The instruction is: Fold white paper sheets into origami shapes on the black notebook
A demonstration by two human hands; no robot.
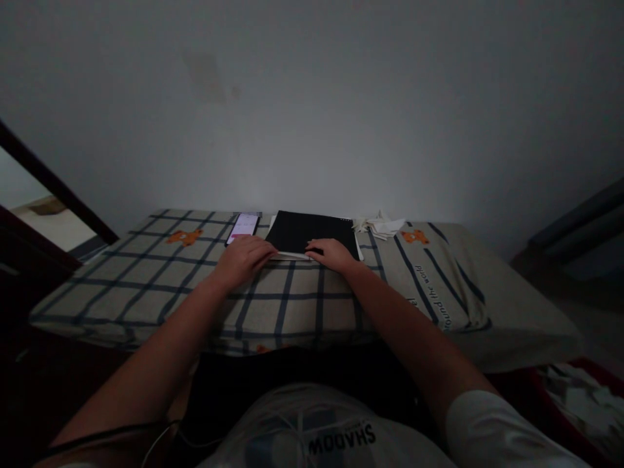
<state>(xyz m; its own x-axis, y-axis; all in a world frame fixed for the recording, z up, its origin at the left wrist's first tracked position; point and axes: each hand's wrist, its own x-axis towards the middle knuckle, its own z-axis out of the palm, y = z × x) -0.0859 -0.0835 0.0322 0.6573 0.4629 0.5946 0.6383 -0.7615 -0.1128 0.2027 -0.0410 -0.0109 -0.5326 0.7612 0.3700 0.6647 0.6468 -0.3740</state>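
A flat black notebook [309, 231] lies on the cloth-covered table, with edges of white paper showing beneath it on the near side and at both sides. My left hand [246, 257] is closed at its near left corner, fingertips pressed together on the edge. Along the near edge, right of the middle, my right hand [332, 253] has its fingers bent and its fingertips gripping the cover and paper. Thumbs are only partly visible in the dim light. Just beyond my left hand is a phone [244, 225] with a lit pinkish screen.
Crumpled strips of white paper [383, 226] lie right of the notebook. A checked tablecloth [160, 279] with bear prints covers the table, which stands against a pale wall [312, 117]. At the lower right, a red bin [546, 403] holds white scraps. A white cable [158, 442] hangs near my left arm.
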